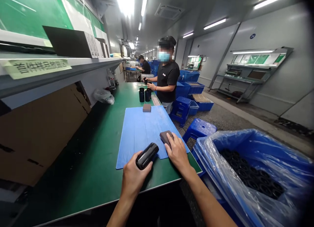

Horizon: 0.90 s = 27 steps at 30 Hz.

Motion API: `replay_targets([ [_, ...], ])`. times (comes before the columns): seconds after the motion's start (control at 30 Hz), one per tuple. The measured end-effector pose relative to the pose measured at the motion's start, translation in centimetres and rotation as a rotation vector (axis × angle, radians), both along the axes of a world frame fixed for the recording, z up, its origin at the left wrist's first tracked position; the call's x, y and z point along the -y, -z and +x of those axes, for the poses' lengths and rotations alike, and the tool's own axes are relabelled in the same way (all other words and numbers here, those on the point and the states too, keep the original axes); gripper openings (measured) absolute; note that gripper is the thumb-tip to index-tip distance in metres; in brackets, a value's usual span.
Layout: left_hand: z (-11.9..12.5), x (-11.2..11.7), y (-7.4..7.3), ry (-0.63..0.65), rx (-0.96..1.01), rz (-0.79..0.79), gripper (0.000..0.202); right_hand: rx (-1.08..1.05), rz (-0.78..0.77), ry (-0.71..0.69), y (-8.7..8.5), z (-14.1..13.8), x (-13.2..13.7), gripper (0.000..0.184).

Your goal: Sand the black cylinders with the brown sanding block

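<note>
A glossy black cylinder (147, 155), like a tall cup or jar body, lies tilted in my left hand (134, 176), with fingers and thumb wrapped round its lower part. My right hand (177, 152) grips a brown sanding block (165, 137) at the right edge of a blue mat (132, 135). Block and cylinder are apart. The cylinder is held just above the mat's near edge. Another brown sanding block (147, 107) lies flat at the mat's far edge. Beyond it, several black cylinders (141, 95) stand upright on the green table.
To my right, a blue bin lined with clear plastic (208, 152) holds many black cylinders. Blue stools (200, 127) stand beside the table (98, 155). A co-worker (168, 76) handles a black piece across the table. On the left are a shelf (85, 65) and a plastic bag (104, 95).
</note>
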<state>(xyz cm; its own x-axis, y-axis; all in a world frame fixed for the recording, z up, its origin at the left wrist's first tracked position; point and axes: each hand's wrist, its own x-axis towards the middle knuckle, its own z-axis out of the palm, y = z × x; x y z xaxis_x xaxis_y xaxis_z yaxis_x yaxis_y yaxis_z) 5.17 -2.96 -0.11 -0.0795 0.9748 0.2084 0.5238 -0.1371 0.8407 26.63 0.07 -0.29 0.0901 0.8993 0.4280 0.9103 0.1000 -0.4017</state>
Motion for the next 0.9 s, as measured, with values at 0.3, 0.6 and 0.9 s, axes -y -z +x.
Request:
replay_targets([
  [0.3,0.0,-0.4,0.7,0.038,0.038,-0.036,0.051,-0.098,-0.026,-0.197,-1.7,-4.1,5.2,0.053],
  [0.6,-0.4,-0.1,-0.6,0.025,0.053,-0.086,0.060,-0.217,-0.119,-0.235,-3.0,-0.3,-3.3,0.052],
  [0.9,7.4,1.1,-4.4,0.420,0.086,-0.136,0.061,0.297,0.021,-0.695,-8.6,4.7,8.4,0.058],
])
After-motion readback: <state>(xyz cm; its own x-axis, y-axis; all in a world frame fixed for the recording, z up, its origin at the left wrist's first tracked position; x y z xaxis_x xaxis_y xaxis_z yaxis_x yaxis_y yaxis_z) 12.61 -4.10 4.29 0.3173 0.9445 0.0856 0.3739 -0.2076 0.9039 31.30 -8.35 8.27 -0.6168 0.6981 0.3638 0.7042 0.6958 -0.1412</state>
